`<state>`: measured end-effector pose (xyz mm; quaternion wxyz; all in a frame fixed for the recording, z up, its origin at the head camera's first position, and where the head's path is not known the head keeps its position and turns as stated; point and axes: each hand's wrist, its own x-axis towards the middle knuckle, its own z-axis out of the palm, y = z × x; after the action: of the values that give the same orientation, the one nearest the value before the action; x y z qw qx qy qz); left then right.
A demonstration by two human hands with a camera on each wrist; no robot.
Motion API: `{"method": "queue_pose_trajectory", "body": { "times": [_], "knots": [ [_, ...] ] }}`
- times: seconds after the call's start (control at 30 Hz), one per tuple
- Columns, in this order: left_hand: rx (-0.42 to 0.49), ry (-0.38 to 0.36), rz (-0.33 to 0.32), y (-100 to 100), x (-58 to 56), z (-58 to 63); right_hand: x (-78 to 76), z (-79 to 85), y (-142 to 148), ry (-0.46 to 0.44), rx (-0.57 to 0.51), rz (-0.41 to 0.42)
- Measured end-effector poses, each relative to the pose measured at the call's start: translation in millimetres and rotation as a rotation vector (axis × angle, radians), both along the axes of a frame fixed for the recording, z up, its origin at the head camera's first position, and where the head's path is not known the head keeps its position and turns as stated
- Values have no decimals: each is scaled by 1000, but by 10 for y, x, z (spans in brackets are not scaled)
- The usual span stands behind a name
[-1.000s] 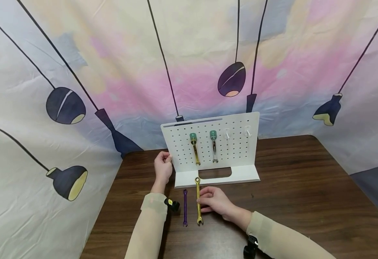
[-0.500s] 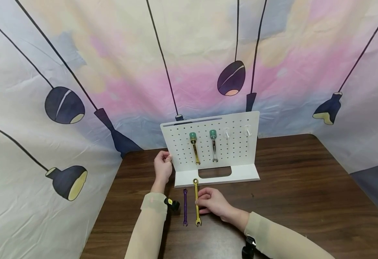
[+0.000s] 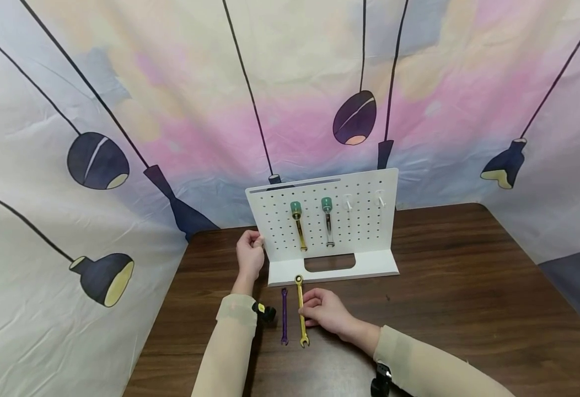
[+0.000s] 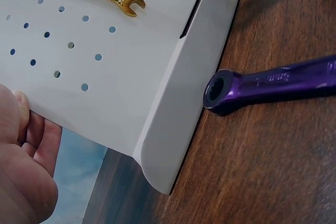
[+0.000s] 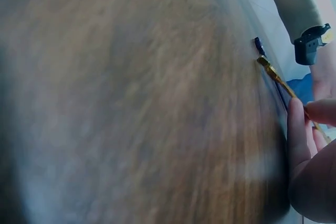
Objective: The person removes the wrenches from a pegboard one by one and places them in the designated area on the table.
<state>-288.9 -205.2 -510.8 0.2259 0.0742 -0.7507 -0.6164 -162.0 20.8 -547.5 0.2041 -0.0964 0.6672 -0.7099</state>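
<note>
My left hand (image 3: 250, 258) grips the left edge of a white pegboard stand (image 3: 369, 234); in the left wrist view its fingers (image 4: 46, 145) meet that edge. My right hand (image 3: 331, 314) pinches a gold combination wrench (image 3: 303, 326) near its middle, ring end pointing at the board's base. Left of it, a purple wrench (image 3: 284, 317) lies on the table, roughly parallel. Two more wrenches, one gold (image 3: 300, 234) and one silver (image 3: 328, 230), hang on the board from green-tipped pegs. The right wrist view shows the held gold wrench (image 5: 275, 76) between thumb and fingers.
Two clear hooks (image 3: 380, 199) stick out on the board's right side with nothing on them. The stand's base has a cut-out slot along the front. A brown wooden table (image 3: 449, 286) lies beneath, with a printed curtain (image 3: 300, 71) behind it.
My right hand has shifted slightly left with the gold wrench, closer to the purple one. The left hand has stayed at the board's edge.
</note>
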Motion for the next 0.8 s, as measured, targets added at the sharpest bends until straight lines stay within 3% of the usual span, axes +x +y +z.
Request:
{"method": "queue_pose_trajectory", "body": {
  "times": [0.37,0.67,0.8],
  "knots": [
    [1,-10,2,13,-8,8,29,-11,-43,33,70,-72],
    [-3,-7,8,6,13,22,56,62,-55,12,59,-80],
    [-9,-16,3,11,8,20,52,53,-44,39,104,-82]
  ]
}}
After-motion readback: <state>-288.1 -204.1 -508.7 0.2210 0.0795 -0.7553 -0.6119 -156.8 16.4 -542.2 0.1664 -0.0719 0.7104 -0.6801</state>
